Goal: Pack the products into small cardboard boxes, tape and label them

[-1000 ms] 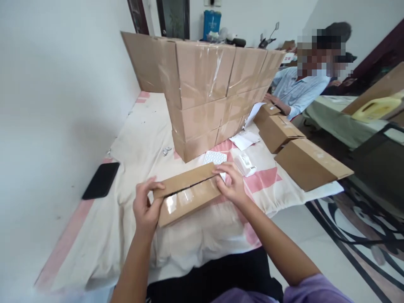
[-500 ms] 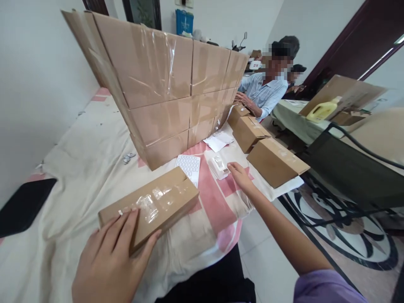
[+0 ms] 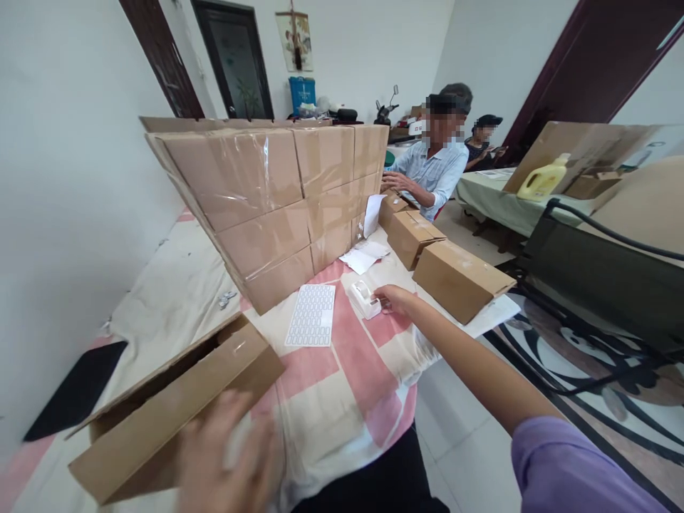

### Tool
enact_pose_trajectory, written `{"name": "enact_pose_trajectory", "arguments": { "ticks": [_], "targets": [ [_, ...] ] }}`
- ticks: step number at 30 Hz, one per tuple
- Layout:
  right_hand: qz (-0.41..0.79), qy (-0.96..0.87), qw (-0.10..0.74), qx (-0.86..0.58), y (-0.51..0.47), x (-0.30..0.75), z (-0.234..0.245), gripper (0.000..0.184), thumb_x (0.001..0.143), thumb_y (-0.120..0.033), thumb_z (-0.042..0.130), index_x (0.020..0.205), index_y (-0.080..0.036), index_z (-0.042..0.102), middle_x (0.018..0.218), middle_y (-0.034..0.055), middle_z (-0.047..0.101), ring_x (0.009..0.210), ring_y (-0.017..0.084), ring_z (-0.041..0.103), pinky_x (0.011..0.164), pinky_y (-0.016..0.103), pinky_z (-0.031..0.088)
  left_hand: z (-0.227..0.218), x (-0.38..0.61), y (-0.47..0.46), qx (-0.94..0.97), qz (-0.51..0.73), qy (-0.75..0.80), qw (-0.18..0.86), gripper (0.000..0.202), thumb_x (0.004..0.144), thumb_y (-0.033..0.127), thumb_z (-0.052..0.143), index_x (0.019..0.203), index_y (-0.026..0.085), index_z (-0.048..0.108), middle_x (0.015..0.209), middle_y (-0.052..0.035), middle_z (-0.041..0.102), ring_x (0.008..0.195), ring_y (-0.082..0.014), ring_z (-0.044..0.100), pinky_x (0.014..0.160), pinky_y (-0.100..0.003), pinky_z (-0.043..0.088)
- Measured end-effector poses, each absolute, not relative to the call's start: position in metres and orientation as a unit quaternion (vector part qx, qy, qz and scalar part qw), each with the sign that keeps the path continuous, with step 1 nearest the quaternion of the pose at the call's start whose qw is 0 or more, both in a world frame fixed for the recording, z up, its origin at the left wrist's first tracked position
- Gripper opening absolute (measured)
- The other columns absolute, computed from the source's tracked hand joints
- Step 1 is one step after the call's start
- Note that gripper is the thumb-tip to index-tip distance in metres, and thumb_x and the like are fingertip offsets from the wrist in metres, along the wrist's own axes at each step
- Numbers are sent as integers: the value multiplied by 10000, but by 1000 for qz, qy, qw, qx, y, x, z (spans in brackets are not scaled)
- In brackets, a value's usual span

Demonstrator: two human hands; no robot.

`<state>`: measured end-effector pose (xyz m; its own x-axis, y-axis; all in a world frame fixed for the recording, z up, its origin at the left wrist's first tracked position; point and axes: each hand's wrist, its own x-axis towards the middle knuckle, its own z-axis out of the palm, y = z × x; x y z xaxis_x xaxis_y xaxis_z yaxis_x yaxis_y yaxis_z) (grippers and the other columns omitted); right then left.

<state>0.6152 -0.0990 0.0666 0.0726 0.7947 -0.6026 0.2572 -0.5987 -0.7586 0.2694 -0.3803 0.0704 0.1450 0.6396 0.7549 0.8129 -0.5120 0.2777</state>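
At the lower left a long brown cardboard box [image 3: 182, 413] lies on the cloth-covered table, its upper side open with a flap sticking out. My left hand [image 3: 229, 449] is in front of the box's near side. It is blurred by motion, with fingers apart and nothing visible in them; whether it touches the box I cannot tell. My right hand [image 3: 394, 299] reaches across to a white tape dispenser [image 3: 363, 298], fingers closed at its cutting end. No strip of tape can be made out there. Between box and dispenser lies a white sheet of small printed labels [image 3: 311, 315].
A tall stack of taped cartons [image 3: 256, 171] stands behind. Several brown boxes [image 3: 462, 274] line the right edge near a seated person [image 3: 441, 153]. White papers [image 3: 365, 255] and a black flat pad [image 3: 78, 388] lie on the cloth [image 3: 182, 271]. A folding chair [image 3: 603, 299] stands right.
The near box has been turned from its taped side to its open side and shifted left. My left hand has come off its top. My right fingers have closed at the dispenser.
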Motion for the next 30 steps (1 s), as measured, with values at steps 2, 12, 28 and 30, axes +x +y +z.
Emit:
{"name": "enact_pose_trajectory", "arguments": {
  "ticks": [2,12,28,30],
  "targets": [
    [561,-386,233,-694,-101,615,67,265,1004,-376,636,1121,-138,647,1018,46,670,808,138,651,706,294,581,59,328,-348,-789,-408,-448,100,483,795,129,730,1229,323,649,1332,-114,648,1317,-345,582,1195,-629,336],
    [490,-463,275,-685,-130,604,77,246,915,-255,686,712,-147,599,671,-21,568,591,98,502,562,226,428,21,450,-122,-825,-340,-400,-208,1005,744,304,831,1585,184,293,1706,-238,117,1535,-406,310,1219,-581,339],
    [570,-354,272,-690,-195,625,55,351,722,-317,712,649,-235,379,516,-91,299,438,53,217,423,233,146,5,453,-129,-818,-387,-388,-176,1003,730,254,844,1582,234,314,1721,-182,121,1509,-376,359,1186,-527,396],
    [564,-355,261,-699,-190,625,48,354,760,-303,704,633,-239,380,472,-87,295,417,58,213,405,238,138,5,453,-130,-819,-386,-389,-170,999,726,260,843,1578,240,323,1720,-176,132,1500,-374,371,1185,-528,397]
  ]
}}
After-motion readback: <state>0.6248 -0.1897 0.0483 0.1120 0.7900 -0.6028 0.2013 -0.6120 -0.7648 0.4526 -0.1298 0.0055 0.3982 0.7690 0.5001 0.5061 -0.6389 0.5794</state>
